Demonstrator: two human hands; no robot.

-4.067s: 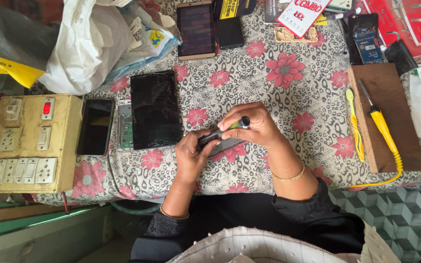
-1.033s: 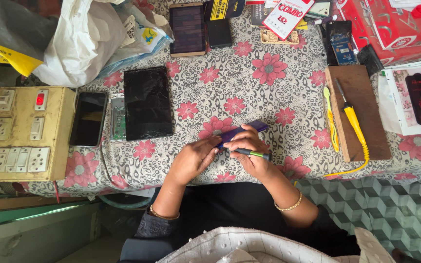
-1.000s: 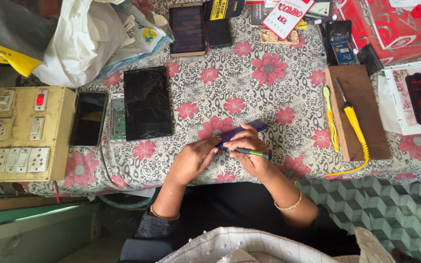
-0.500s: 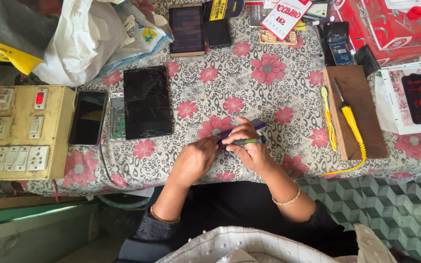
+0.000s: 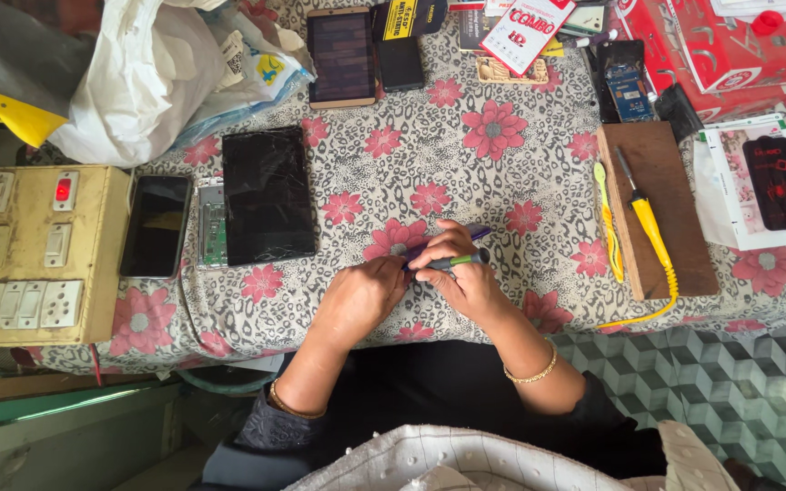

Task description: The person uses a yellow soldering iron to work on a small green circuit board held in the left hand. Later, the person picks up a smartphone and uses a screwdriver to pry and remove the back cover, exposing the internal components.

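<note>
**Small tool on a small purple phone, lots of ways to slip**

Both hands are bunched together near the front edge of the surface (image 5: pixel 502 182). The right hand (image 5: pixel 461 277) pinches a slim dark screwdriver (image 5: pixel 457 262) with a green tip, lying nearly flat and pointing toward 3 o'clock. The left hand (image 5: pixel 361 295) is curled closed, pressing on the end of a purple phone (image 5: pixel 466 238) that pokes out from under the fingers toward 2 o'clock.

My worry: the tool could skid off and scratch the phone, since the cloth underneath looks soft and the grip is all fingertips. Any tiny screw could vanish into that flowery pattern. The cracked tablet (image 5: pixel 267 195) sits at 10 o'clock, well apart.
</note>
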